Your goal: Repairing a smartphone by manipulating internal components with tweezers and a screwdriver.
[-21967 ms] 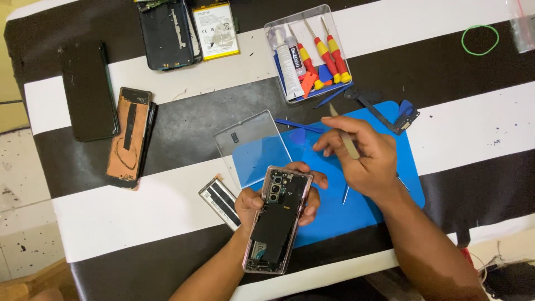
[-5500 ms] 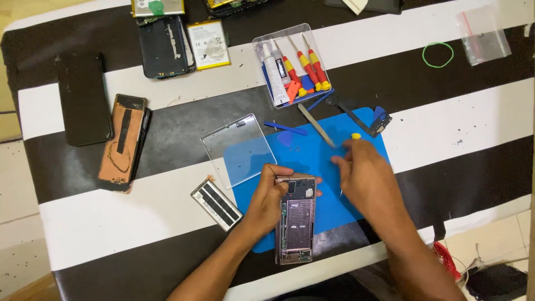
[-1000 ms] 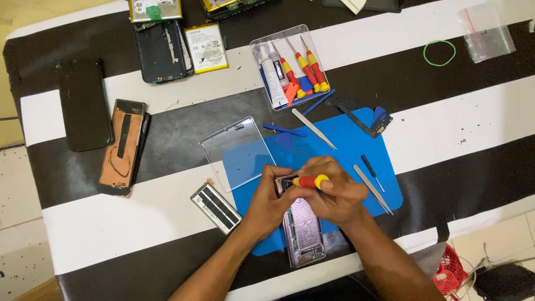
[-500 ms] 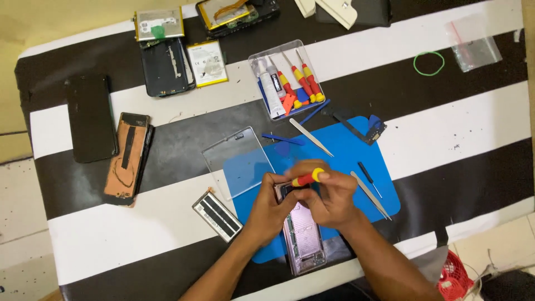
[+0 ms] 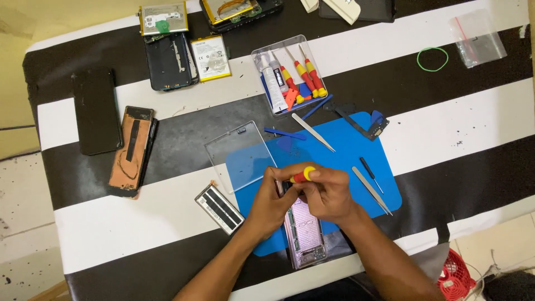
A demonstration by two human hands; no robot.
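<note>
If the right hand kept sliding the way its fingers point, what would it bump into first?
The right hand points left, so it would probably meet the left hand first, which it already almost touches above the opened phone. Depth is unclear.

Screwdriver (image 5: 301, 176) tip hidden behind fingers (image 5: 320, 177)

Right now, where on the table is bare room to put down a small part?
Free: the white stripe right of the blue mat, below the green rubber band; also the white stripe left of the battery. Crowded: around the tool tray and both hands.
</note>
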